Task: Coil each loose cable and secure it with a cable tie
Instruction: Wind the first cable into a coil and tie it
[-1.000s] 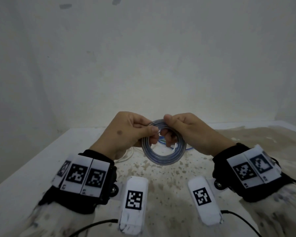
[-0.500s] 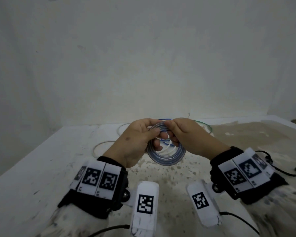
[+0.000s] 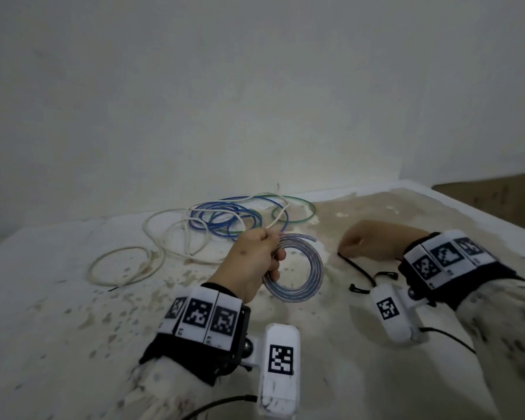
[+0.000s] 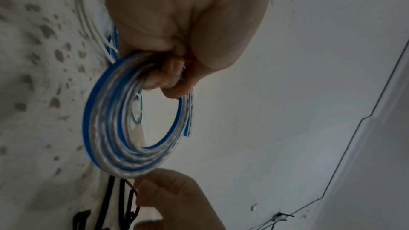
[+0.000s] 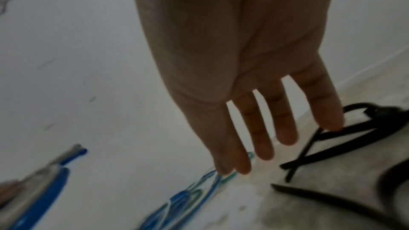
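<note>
To the left of the coil (image 3: 294, 268) and behind it, white, blue and green loose cables (image 3: 212, 225) are lying uncoiled on the table (image 3: 58, 313). The left hand (image 3: 252, 265) is now gripping the coil alone, fingers curled round its upper left side and holding it above the table. The right hand (image 3: 367, 244), which was sharing the coil half a second ago, is reaching to the coil's right with fingers straight, touching the black cable ties (image 3: 358, 271), so tying likely comes next.
</note>
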